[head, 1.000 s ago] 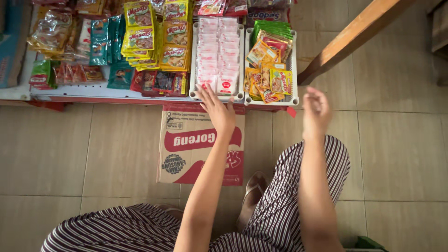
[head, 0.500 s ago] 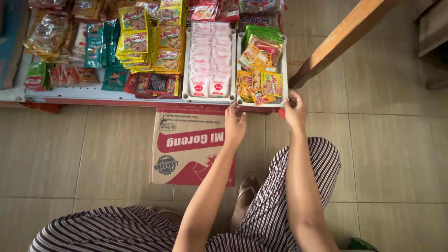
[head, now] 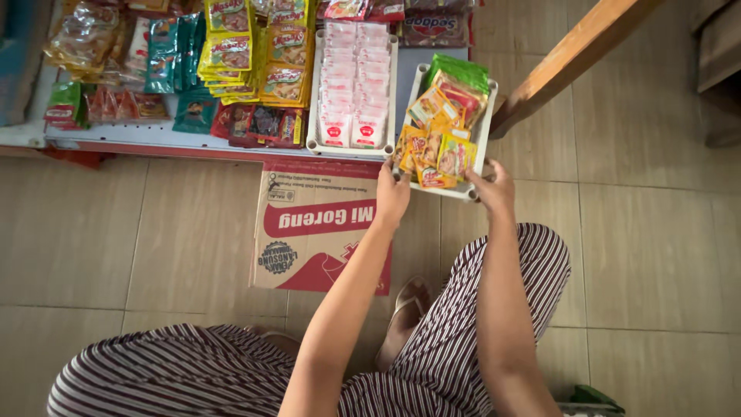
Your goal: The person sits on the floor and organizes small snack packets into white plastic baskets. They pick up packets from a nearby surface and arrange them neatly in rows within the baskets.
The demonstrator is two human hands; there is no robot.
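A white plastic tray (head: 488, 116) filled with several orange, yellow and green sachets (head: 436, 147) juts out over the front edge of a low shelf, turned slightly askew. My left hand (head: 391, 194) grips its near left corner. My right hand (head: 492, 189) grips its near right corner. Both forearms reach forward from my lap, over my striped trousers (head: 448, 347).
A second white tray (head: 312, 116) of pink-and-white sachets sits to the left on the shelf (head: 154, 139), beside stacks of yellow, green and red packets. A flat red-and-brown cardboard box (head: 320, 232) lies on the tiled floor. A wooden beam (head: 571, 54) slants at right.
Both hands went from raised and empty in front of the shelf to gripping the sachet tray's near corners. The tray has slid out towards me and rotated slightly.
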